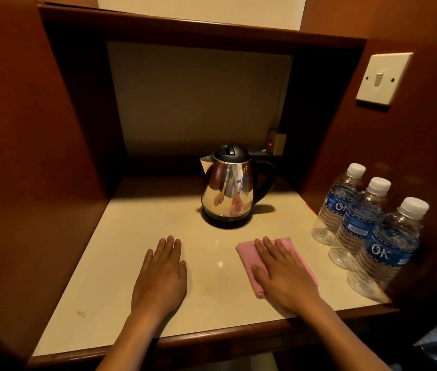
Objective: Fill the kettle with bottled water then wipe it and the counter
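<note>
A shiny steel kettle (229, 188) with a black lid and handle stands on its black base at the back middle of the cream counter (121, 236), lid down. Three capped water bottles with blue labels (335, 204) (359, 223) (388, 250) stand in a row along the right side. A folded pink cloth (249, 255) lies flat on the counter in front of the kettle, to the right. My right hand (284, 271) rests palm down on the cloth with straight fingers. My left hand (161, 277) lies flat on the bare counter, to the left of the cloth.
The counter sits in a wooden niche with dark side walls and a shelf overhead. A wall socket with a red light (276, 143) is behind the kettle. A light switch (380, 79) is on the right wall. A small brown stain (81, 313) marks the counter's front left.
</note>
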Demonstrator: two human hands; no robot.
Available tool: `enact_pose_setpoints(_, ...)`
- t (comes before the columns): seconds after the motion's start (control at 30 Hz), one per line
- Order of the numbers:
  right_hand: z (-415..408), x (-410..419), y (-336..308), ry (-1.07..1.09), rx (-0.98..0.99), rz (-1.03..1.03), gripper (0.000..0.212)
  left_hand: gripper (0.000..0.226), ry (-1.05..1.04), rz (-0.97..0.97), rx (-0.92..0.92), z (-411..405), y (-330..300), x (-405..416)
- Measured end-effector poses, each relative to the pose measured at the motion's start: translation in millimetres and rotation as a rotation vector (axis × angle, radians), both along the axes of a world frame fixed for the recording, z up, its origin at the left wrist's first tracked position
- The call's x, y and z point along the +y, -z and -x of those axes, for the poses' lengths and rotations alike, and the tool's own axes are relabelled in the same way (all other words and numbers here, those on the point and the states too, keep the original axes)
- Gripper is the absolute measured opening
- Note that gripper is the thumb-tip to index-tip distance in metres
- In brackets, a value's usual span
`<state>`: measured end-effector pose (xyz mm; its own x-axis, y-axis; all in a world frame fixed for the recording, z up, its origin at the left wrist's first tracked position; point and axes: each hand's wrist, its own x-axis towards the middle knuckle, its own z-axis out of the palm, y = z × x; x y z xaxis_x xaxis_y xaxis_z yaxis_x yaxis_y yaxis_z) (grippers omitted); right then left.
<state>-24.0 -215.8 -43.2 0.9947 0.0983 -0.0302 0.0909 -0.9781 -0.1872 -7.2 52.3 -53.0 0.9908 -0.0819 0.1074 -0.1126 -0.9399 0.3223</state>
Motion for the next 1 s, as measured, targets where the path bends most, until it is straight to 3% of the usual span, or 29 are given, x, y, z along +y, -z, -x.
enact_pose_setpoints(0.37, -70, -37, -7, 0.119, 0.052, -0.022, 0.064, 0.057, -0.013, 0.018, -0.016, 1, -1, -1)
enact_pose_setpoints(0.5, -53, -7, -16, 0.157, -0.045, -0.133, 0.064, 0.057, -0.018, 0.020, -0.019, 0, 0, -1)
enact_pose_setpoints(0.6, -31, 37, -24, 0.060, -0.142, -0.245, 0.064, 0.057, -0.022, 0.007, -0.037, 1, 0, -2)
enact_pose_setpoints(0.73, -23, 77, -18, -0.045, -0.093, -0.226, 0.064, 0.058, -0.041, 0.040, -0.032, 0, -2, -2)
enact_pose_setpoints(1.0, -27, 90, 4, -0.023, 0.015, -0.128, 0.068, 0.059, -0.037, -0.032, -0.016, -12, 2, -2)
